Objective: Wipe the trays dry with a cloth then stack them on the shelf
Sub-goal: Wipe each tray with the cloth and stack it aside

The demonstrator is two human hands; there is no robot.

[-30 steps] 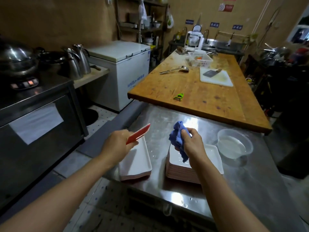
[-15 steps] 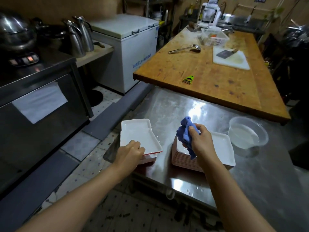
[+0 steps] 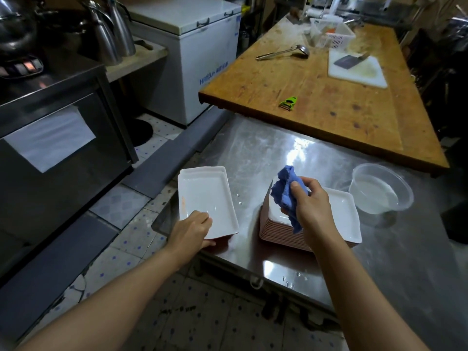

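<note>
A small stack of white rectangular trays lies at the near left corner of the steel table. My left hand grips the near edge of the top tray, fingers over its rim. To the right stands a taller stack of white trays with pink undersides. My right hand hovers over that stack and clutches a bunched blue cloth, which hangs down onto the top tray.
A clear plastic bowl of water sits right of the tall stack. Behind the steel table runs a wooden counter with a green peeler, ladle, cutting board and basket. A dark oven and white chest freezer stand left across the aisle.
My left hand has brought the tray it held tilted in the air down flat onto the left stack. The right hand with the cloth has stayed over the tall stack.
</note>
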